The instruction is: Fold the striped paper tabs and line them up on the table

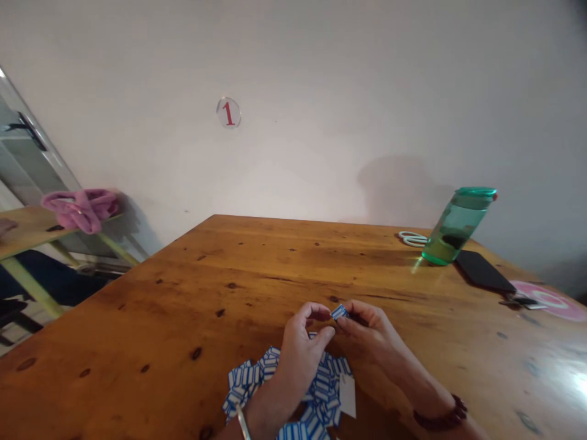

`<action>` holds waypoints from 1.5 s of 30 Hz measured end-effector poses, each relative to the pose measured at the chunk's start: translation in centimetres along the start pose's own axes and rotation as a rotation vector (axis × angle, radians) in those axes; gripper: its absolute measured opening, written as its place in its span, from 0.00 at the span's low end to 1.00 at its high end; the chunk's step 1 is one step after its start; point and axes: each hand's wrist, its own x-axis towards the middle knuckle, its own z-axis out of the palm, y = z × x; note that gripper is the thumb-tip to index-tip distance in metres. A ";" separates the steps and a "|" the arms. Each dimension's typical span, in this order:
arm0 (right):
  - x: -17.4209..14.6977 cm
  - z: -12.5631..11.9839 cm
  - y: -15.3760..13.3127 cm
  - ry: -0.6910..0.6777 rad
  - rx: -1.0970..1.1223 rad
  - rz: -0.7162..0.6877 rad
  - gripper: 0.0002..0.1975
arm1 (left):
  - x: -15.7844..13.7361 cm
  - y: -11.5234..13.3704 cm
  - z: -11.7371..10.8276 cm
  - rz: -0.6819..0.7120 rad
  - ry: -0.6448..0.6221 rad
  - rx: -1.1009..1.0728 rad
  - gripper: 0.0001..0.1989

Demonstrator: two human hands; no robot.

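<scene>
At lower centre, I see the right hand (373, 330) pinching a tag (339, 313), probably light and stiff, best held by its edges; the left hand (301, 347) curls half-spread beside it.

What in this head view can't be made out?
In the head view:
- Heap of blue-and-white pieces: middle hidden by the left hand; near end cut off by the bottom edge.
- Small blue-and-white piece in the right hand: markings too small.
- Another person's hand: cut off by the left edge.
</scene>
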 end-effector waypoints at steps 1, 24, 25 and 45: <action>-0.1 0.1 -0.1 0.002 0.025 0.005 0.13 | 0.0 0.2 0.1 -0.003 -0.008 -0.033 0.08; -0.3 0.6 -0.4 0.006 0.008 0.046 0.16 | 0.9 0.3 -0.2 -0.150 0.040 -0.152 0.02; -0.3 0.7 -0.3 0.006 0.012 0.056 0.16 | 0.8 0.3 -0.1 -0.151 0.040 -0.145 0.03; -0.8 2.4 0.5 0.153 0.179 0.096 0.17 | 0.7 -0.2 0.3 -0.267 0.065 -0.384 0.05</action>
